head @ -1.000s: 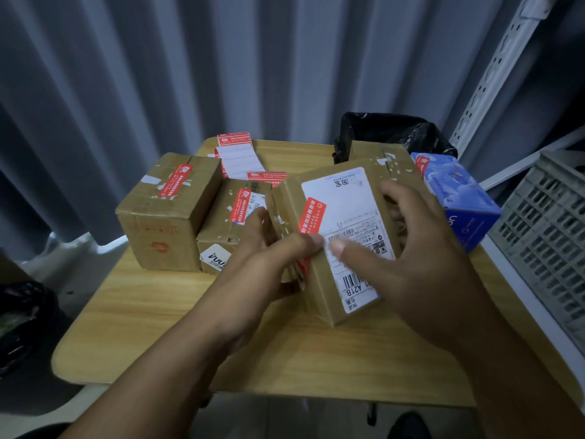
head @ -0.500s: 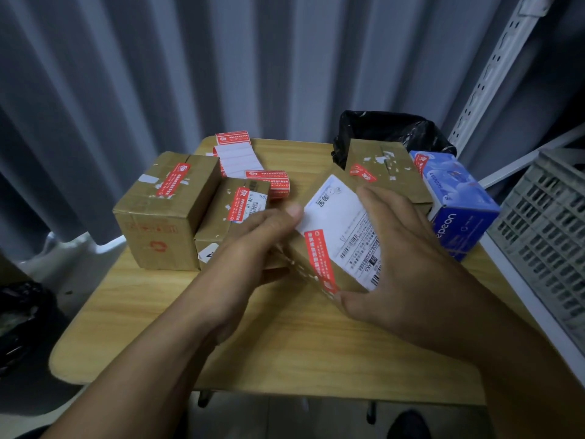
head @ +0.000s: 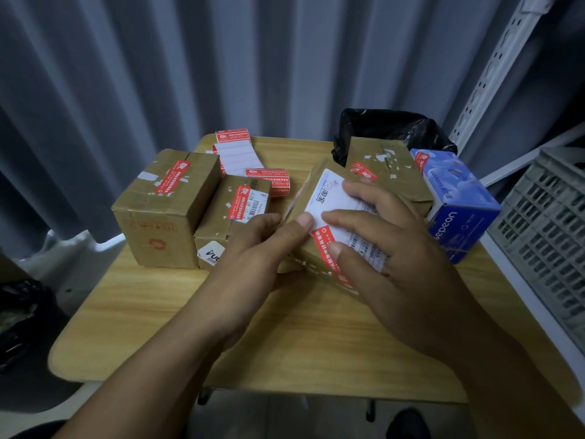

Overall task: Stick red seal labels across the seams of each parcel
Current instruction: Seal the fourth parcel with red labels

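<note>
A brown cardboard parcel [head: 311, 182] with a white shipping label stands tilted on the wooden table [head: 152, 299]. A red seal label [head: 326, 245] runs over its near edge. My left hand [head: 262, 248] grips the parcel's left side, thumb on the white label's corner. My right hand [head: 380, 245] lies on top, fingers spread, thumb pressing the red seal down. The seal label roll [head: 269, 180] with its white backing strip [head: 235, 156] lies at the back centre.
Two sealed brown boxes [head: 164, 210] [head: 234, 213] stand at the left. Behind the held parcel are another sealed brown box [head: 389, 172], a blue box [head: 459, 201] and a black bag [head: 392, 128]. A grey crate [head: 550, 223] is at the right.
The parcel has been turned and tipped, so the red seal now wraps over its near edge. My right thumb has moved onto the seal, and my left hand has shifted along the parcel's left side.
</note>
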Demonstrator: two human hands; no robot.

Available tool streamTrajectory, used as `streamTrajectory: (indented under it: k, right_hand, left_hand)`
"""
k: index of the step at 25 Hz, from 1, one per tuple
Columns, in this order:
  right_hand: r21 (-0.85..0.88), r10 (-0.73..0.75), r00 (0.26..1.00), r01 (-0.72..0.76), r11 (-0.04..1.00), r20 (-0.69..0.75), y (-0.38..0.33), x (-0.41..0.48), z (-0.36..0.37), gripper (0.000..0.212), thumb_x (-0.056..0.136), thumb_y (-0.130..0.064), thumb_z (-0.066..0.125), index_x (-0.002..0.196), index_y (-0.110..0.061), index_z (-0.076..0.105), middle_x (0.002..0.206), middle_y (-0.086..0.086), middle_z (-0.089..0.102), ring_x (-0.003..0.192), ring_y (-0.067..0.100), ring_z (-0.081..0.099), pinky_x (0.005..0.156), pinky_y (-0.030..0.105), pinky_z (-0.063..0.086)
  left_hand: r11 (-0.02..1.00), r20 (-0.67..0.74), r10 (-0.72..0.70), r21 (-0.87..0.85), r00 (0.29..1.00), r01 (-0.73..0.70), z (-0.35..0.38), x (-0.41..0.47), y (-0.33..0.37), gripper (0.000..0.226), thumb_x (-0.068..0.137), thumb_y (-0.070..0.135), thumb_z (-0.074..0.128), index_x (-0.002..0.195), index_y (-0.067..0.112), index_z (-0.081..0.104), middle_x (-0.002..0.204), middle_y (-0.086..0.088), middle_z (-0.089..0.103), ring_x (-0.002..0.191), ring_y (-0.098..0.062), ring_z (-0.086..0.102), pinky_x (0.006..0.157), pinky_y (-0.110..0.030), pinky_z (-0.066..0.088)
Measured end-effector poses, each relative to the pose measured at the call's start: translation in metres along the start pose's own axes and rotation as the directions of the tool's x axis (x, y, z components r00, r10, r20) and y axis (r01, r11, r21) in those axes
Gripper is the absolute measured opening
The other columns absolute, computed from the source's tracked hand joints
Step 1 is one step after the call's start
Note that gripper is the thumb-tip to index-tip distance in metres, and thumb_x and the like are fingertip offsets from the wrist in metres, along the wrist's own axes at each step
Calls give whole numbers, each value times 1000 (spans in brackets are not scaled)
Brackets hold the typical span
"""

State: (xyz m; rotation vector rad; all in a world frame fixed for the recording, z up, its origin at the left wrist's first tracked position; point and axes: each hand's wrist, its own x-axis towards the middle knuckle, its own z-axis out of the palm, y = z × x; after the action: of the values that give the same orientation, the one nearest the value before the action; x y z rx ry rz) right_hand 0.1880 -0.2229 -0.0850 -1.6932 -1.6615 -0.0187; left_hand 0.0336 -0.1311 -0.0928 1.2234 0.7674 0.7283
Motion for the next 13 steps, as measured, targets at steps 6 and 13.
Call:
streamTrajectory:
  k: [6,13]
  right_hand:
    - [44,26,995,-22,999,-96,2,2,4,24,89,-28,60,109,-22,72,135,-7,54,131,9,43,107,36,41]
    - [38,52,994,-49,998,-99,1,3,4,10,84,-29,63,93,-25,65,128,-10,52,123,5,41,97,23,38]
  left_hand:
    - [1000,-15,10,-3,1000,-10,0,0,-1,54,84,41,68,128,11,59,111,-4,75,103,-17,72,91,-45,59]
    - [1000,-10,14,8,1000,-13,2,1,-2,63,80,41,71,133,11,55,116,-3,73,102,-15,72,90,-43,60]
